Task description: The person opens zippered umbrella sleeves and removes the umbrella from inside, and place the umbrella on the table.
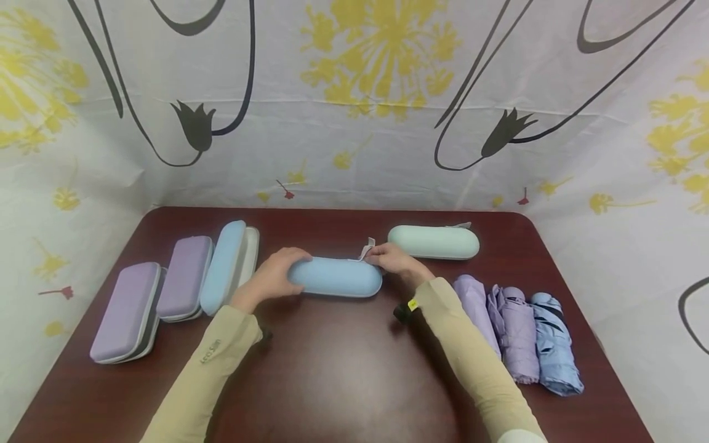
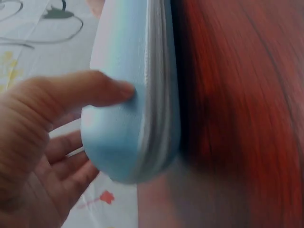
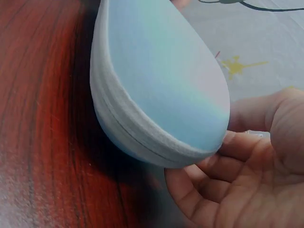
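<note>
A light blue hard zippered case [image 1: 335,277] lies crosswise on the table, its ends rounded. At its left end, my left hand [image 1: 277,274] grips it; in the left wrist view the thumb [image 2: 111,90] presses the near face and the other fingers are behind. My right hand [image 1: 394,258] holds the back right corner, beside a small white strap or tag [image 1: 367,247]. The right wrist view shows its curled fingers [image 3: 213,178] at the rounded end, next to the pale zipper band [image 3: 128,118]; what the fingertips pinch there is hidden.
A mint green case [image 1: 434,242] lies at the back right. Two purple cases [image 1: 126,312] and a blue-and-white case [image 1: 224,267] stand in a row on the left. Folded umbrellas, two purple [image 1: 517,338] and one blue [image 1: 556,344], lie on the right of the dark red table [image 1: 332,381].
</note>
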